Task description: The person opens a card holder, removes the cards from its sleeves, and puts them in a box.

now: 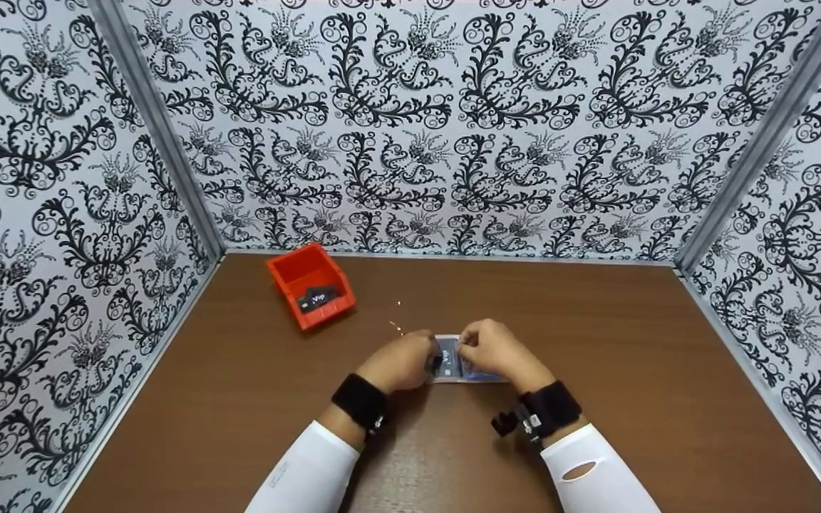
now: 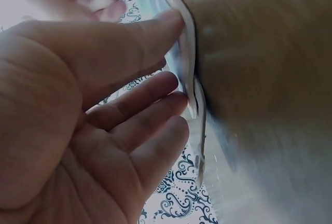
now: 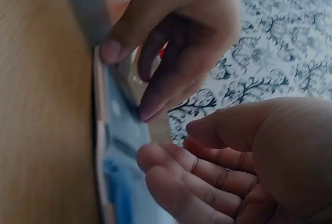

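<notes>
An unfolded card holder (image 1: 445, 380) lies on the table between both hands. A dark grey card (image 1: 447, 356) printed "Vip" shows in its left half, and its right half is blue, partly covered by the right hand. The left hand (image 1: 408, 358) pinches the holder's left edge, thumb at the rim and fingers over the card side; the holder's pale edge (image 3: 100, 99) runs under that thumb in the right wrist view. Over the right half, the right hand (image 1: 494, 347) keeps its fingers loosely bent, thumb apart from them, fingertips close to the blue side (image 3: 122, 187).
A red bin (image 1: 311, 266) holding dark cards (image 1: 319, 297) stands at the back left of the brown table (image 1: 560, 299). Small shiny bits (image 1: 396, 326) lie behind the left hand. Patterned walls (image 1: 410, 142) enclose the table's back and sides.
</notes>
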A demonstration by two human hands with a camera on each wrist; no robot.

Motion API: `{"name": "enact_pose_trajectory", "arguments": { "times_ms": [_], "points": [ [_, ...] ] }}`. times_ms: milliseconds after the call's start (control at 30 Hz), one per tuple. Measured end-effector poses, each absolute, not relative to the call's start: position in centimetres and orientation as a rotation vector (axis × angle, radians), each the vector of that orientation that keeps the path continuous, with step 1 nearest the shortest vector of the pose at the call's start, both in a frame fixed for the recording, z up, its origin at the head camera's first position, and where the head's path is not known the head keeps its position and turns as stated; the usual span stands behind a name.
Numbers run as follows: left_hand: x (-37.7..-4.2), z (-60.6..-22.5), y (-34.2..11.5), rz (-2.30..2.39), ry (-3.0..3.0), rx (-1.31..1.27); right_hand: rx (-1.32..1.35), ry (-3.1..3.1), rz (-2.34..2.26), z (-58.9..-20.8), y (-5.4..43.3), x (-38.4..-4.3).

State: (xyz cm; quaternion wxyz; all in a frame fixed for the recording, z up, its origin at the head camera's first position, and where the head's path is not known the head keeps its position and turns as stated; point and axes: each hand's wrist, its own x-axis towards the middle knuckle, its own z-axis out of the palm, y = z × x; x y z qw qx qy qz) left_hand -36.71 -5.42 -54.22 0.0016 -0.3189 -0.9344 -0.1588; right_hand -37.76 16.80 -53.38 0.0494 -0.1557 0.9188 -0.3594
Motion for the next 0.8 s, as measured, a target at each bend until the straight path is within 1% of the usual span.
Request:
{"name": "enact_pose_trajectory", "arguments": {
  "times_ms": [133,367,500,800],
  "points": [
    [-36.71,-54.23,-5.31,-0.500,-2.917,-0.984,-0.410,2.711,-1.165,-54.22,17.28,-38.20],
    [-36.54,-54.20,-5.27,-0.527,-2.947,-0.859,-0.359,2.698,-1.201,-54.53,17.51,-38.58],
    [-36.45,-54.25,-5.26,-0.495,-2.945,-0.869,-0.296,2.672,-1.235,-54.53,17.52,-38.47],
    [-36.29,-54.61,-4.92,-0.409,-2.946,-0.834,-0.254,2.646,-1.248,-54.61,17.74,-38.54]
  ]
}}
